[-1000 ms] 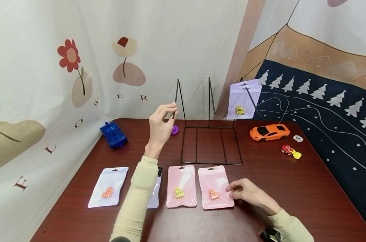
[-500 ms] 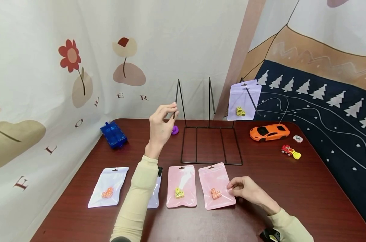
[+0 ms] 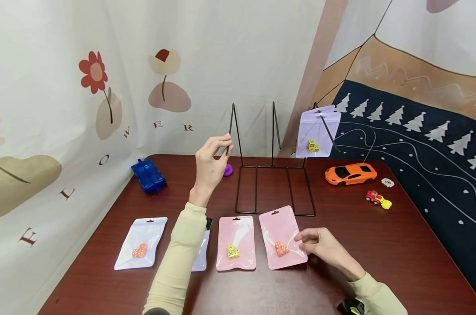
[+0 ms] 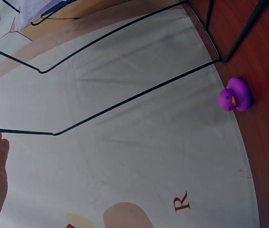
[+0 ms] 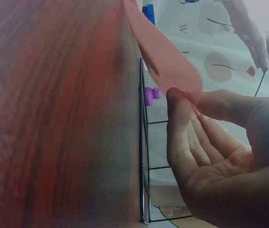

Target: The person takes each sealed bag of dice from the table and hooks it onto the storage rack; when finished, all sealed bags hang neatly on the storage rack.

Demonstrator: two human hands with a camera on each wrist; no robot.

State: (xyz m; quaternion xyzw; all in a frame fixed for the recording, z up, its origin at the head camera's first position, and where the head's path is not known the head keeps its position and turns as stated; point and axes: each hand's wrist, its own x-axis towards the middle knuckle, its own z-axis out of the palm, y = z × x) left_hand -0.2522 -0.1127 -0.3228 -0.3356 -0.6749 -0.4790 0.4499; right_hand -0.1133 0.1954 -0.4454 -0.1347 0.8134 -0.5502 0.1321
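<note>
My left hand (image 3: 211,168) pinches the end of the left prong of a black wire display rack (image 3: 275,214). My right hand (image 3: 326,249) holds the lower right edge of a pink zip pouch (image 3: 277,227) with orange dice (image 3: 281,249) inside, between thumb and fingertips. In the right wrist view the pouch (image 5: 172,61) slants up from the tabletop. Left of it lies another pink pouch (image 3: 236,232) with yellow dice. A lilac pouch (image 3: 309,127) with yellow dice hangs on the rack's right prong, with another behind it.
A pale lilac pouch (image 3: 141,236) lies at left; another (image 3: 200,256) is partly hidden by my left forearm. A blue toy (image 3: 148,176) and a purple rubber duck (image 4: 239,95) sit behind. At right are an orange car (image 3: 351,173), a toy tractor (image 3: 376,197) and a white chip (image 3: 387,183).
The pink pouch in my right hand has turned a little and its top end has shifted up and away, with the right hand rising slightly. My left hand stays at the prong.
</note>
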